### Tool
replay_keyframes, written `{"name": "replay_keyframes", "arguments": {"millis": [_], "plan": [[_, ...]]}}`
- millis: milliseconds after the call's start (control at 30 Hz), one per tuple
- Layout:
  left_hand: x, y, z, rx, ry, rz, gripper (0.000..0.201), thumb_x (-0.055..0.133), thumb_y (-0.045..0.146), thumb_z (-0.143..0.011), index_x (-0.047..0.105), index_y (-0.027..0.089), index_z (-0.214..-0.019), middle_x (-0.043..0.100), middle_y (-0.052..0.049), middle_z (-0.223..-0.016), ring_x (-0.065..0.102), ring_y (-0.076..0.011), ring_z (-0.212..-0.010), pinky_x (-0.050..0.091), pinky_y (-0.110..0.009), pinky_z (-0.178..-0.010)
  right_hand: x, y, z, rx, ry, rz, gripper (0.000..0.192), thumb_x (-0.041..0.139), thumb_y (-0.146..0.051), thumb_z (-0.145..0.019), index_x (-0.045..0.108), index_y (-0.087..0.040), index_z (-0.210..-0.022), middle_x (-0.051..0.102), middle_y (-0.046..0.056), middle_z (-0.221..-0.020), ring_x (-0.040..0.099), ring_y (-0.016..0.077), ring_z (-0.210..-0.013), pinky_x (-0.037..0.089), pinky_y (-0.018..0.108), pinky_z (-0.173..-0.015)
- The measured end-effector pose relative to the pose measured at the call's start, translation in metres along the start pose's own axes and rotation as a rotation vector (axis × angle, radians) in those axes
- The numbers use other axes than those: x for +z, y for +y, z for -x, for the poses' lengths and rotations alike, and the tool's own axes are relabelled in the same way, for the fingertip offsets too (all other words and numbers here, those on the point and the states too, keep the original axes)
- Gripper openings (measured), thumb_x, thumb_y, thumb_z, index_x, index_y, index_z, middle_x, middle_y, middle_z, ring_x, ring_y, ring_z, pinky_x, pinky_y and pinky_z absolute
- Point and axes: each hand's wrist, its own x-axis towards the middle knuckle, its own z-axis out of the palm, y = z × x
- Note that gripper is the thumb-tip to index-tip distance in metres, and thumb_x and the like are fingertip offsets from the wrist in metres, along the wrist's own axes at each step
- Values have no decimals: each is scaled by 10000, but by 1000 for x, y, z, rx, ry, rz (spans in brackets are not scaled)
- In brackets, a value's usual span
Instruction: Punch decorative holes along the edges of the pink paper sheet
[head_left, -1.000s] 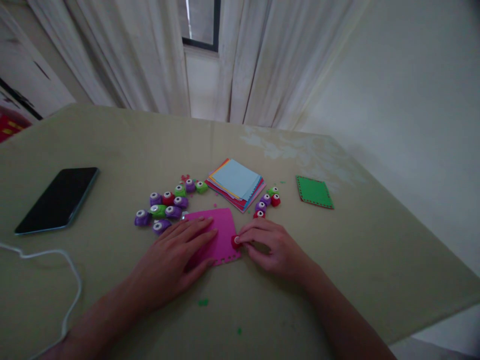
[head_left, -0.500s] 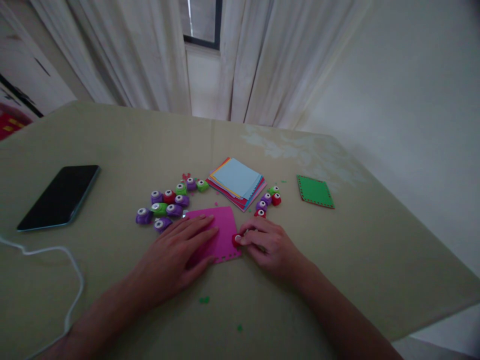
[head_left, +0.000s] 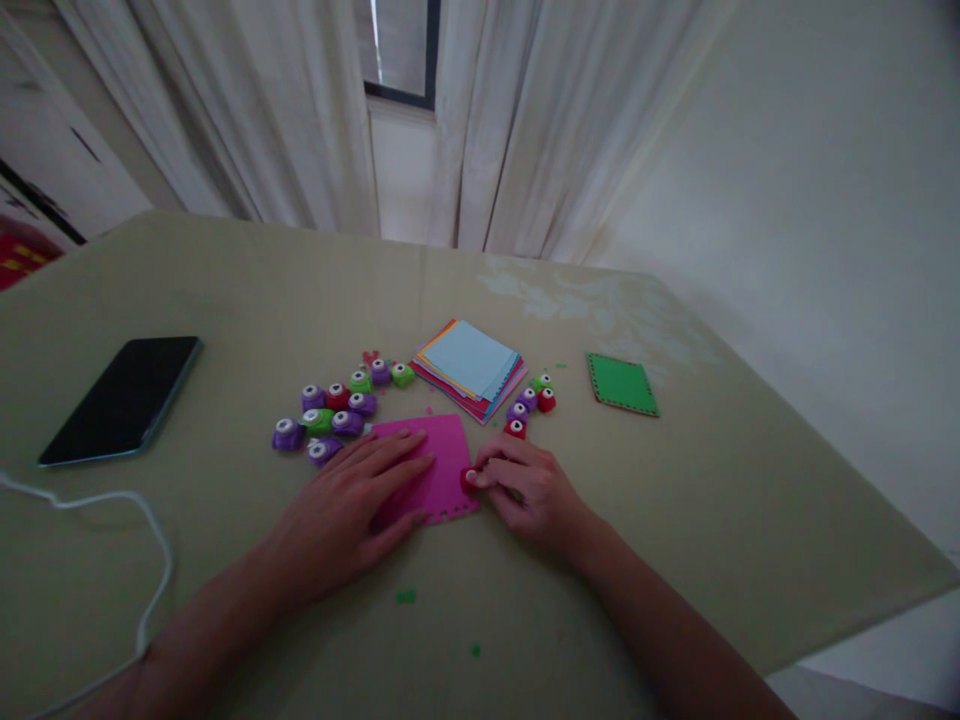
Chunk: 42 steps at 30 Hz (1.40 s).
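Right grip [head_left: 529, 492] stays clamped on red punch [head_left: 465, 483] at pink sheet's [head_left: 445, 450] edge, left grip [head_left: 364, 502] spread flat; work apparently holds there.

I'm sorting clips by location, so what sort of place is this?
Probably a room in a home: long pale curtains beside a window, and a cloth-covered table bearing a dark-screened tablet.

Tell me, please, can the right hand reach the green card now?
Probably yes: nothing seems to lie between the right hand and the green card, though that hand holds a small red piece.
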Motion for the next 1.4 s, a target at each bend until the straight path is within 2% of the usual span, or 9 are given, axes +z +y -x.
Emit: {"name": "replay_keyframes", "arguments": {"millis": [133, 233, 333, 467, 700, 1000, 1233, 1300, 1400], "plan": [[0, 0, 0, 2, 4, -7, 587, 641, 436, -1044, 521, 327, -1608, 518, -53, -1669, 529, -323, -1492, 390, -582, -1260, -7, -4, -5, 11, -83, 15, 187, 671, -81, -890, 657, -208, -1026, 712, 96, -1099, 679, 226, -993, 550, 333, -874], [0, 0, -1, 3, -2, -12, 588, 640, 450, -1046, 522, 326, -1608, 523, -53, -1665, 536, -321, -1487, 390, -584, -1260, -9, -4, -6, 49, -118, 40, 155, 713, -141, -920, 644, -213, -1039, 719, 72, -1041, 665, 209, -923, 537, 319, -838], [-1, 1, -1, 6, 0, -14, 582, 635, 460, -1051, 520, 334, -1608, 521, -47, -1666, 534, -314, -1489, 393, -570, -1261, -8, -2, -5, 94, -81, -8, 145, 738, -161, -933, 656, -215, -1040, 712, 39, -978, 630, 166, -798, 509, 281, -750], [-2, 2, -1, -5, -1, -11, 581, 629, 459, -1053, 516, 338, -1611, 512, -45, -1673, 522, -309, -1498, 390, -556, -1264, -8, -1, -4, 155, 20, -62, 194, 770, -146, -892, 669, -214, -1043, 682, 20, -950, 582, 140, -729, 476, 257, -680], [-3, 3, -2, 10, -3, -16, 579, 613, 477, -1061, 511, 332, -1613, 515, -37, -1671, 513, -303, -1506, 377, -550, -1274, -14, 2, -3, 220, -3, -57, 216, 761, -132, -883, 668, -218, -1057, 687, 19, -963, 595, 137, -727, 472, 259, -674], [-4, 4, -1, -2, -17, -33, 563, 592, 500, -1069, 538, 317, -1598, 523, -47, -1665, 512, -305, -1503, 361, -545, -1281, -17, 3, -5, 204, -33, 114, 133, 683, -135, -959, 666, -213, -1065, 694, 53, -985, 658, 201, -871, 517, 311, -788], [-7, 6, -2, -7, -19, -28, 553, 592, 494, -1059, 570, 300, -1576, 558, -70, -1632, 545, -338, -1453, 427, -565, -1222, -16, 5, -6, 223, 46, 190, 178, 626, -137, -1026, 687, -220, -1171, 713, 102, -1160, 687, 238, -1074, 552, 353, -919], [-9, 7, -2, -5, -19, -26, 541, 584, 495, -1063, 580, 295, -1566, 567, -74, -1622, 542, -340, -1451, 433, -564, -1215, -17, 3, -5, 207, 49, 206, 164, 623, -148, -1031, 698, -217, -1160, 702, 111, -1161, 684, 242, -1078, 551, 362, -931], [-11, 9, -2, -15, -17, -32, 543, 592, 500, -1059, 578, 303, -1565, 569, -73, -1616, 538, -345, -1449, 435, -565, -1206, -18, 0, -3, 186, -2, 213, 129, 636, -155, -1021, 707, -203, -1117, 713, 100, -1071, 688, 222, -952, 549, 343, -853]]}}
